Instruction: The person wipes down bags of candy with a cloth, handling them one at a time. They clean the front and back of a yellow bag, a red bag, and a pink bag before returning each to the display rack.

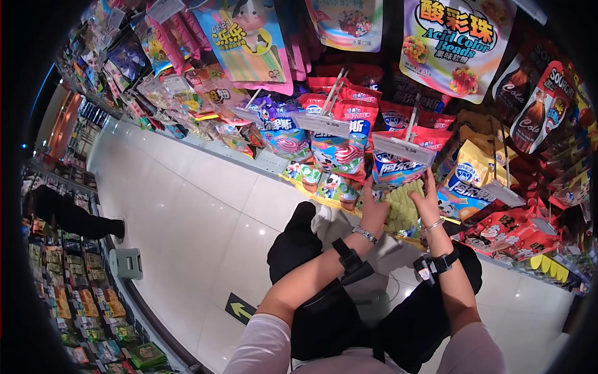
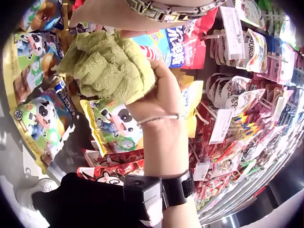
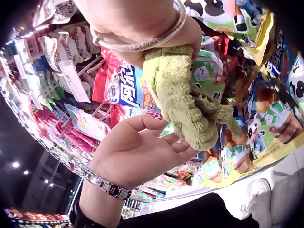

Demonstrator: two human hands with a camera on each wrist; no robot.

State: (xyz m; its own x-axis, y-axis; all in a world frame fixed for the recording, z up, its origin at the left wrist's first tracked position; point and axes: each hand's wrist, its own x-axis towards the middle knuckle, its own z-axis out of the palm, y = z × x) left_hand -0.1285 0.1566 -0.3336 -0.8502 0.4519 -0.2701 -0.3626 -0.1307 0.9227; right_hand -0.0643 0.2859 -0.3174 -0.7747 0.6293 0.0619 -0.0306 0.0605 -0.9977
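Note:
A crumpled, fuzzy green cloth (image 1: 403, 209) is in my right hand (image 1: 428, 207), which has a plain bangle at its wrist. In the left wrist view, the right thumb lies along the side of the bunched cloth (image 2: 111, 69), and the other fingers are hidden behind it. My left hand (image 1: 375, 212), with a chain bracelet, is just to the left of the cloth. Its palm shows in the right wrist view, the fingers loosely bent and their tips partly covered by the cloth (image 3: 175, 95). Right beyond both hands hangs a red and blue candy bag (image 1: 398, 169).
Red candy bags (image 1: 339, 140) and a yellow candy bag (image 1: 467, 181) hang on hooks with price tags (image 1: 405, 149). Cow-print yellow bags (image 1: 327, 187) lie along the low shelf. Another person's dark-clothed leg (image 1: 81, 215) is across the aisle, near a grey box (image 1: 126, 263).

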